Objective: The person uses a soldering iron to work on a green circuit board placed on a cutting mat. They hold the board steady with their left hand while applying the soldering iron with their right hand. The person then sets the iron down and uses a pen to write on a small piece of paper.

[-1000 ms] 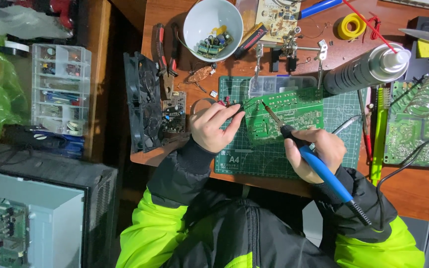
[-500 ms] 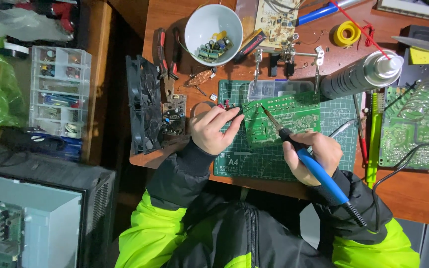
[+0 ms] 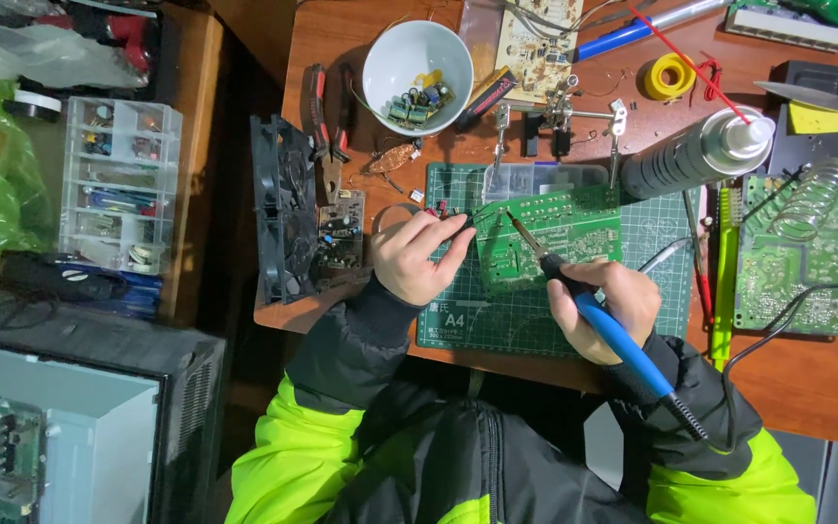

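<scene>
- Since the earlier frame, we see little change: both hands stay over the green circuit board, which lies on the cutting mat at the worktop's middle.
- Our right hand keeps its fingers closed around the blue soldering iron, tip on the board toward 11 o'clock.
- Our left hand has its fingers narrowly pinched on a small dark tool at the board's 9 o'clock edge.

Camera inventory, my rig: one head-worn view, looking steeply down from above onto the wooden desk, moderately close, my own arms entering from the bottom edge.
</scene>
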